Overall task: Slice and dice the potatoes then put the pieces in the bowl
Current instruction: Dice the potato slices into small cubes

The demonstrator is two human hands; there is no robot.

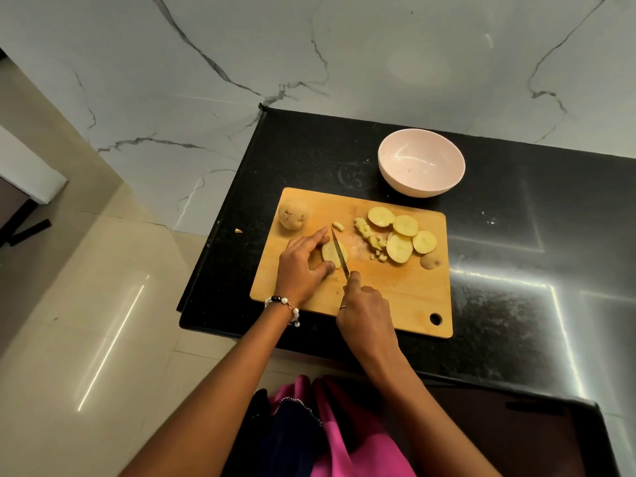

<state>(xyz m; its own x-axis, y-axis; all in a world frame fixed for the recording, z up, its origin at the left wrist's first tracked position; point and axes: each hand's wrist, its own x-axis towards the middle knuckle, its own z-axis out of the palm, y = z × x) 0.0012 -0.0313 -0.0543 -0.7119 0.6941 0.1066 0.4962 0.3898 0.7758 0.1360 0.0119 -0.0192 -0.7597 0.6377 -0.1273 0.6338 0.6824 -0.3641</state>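
Four slices (406,232) lie near empty bowl (421,162).

Cutting board (395,294) sits on the counter (516,270), near its left end. Bowl (421,162) behind the board, just off its far edge — toward the right. On the board: whole potato (292,215) at far-left corner; potato slice (331,253) left of centre, knife (340,251) across it. Left hand (303,266) on the slice's left side, right hand (364,311) nearer, on the knife's handle end. Diced pieces (370,235) right of the knife; overlapping slices (402,235) further right — end piece (430,260) just in front of them. One scrap (238,230) on the counter, left of the board.
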